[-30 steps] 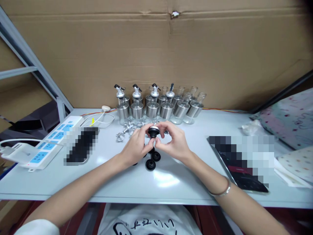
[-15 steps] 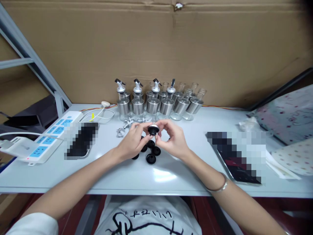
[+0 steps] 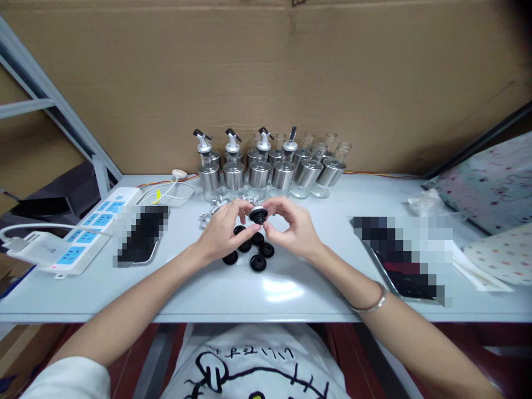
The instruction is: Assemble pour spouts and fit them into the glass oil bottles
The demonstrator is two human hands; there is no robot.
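While both hands [image 3: 224, 231] pinch a stopper [image 3: 259, 215], front table edge [image 3: 266, 318] well apart

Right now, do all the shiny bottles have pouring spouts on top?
No, the rightmost bottle ends in a bare glass neck.

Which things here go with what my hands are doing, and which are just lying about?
Likely part of the job:
black piece with silvery rim, between left hand and right hand
loose black pieces
silvery parts, partly hidden
metal-sleeved bottles, four topped with spouts

Seemingly just lying about:
power strip
phone-like device
tablet-like device
crumpled plastic
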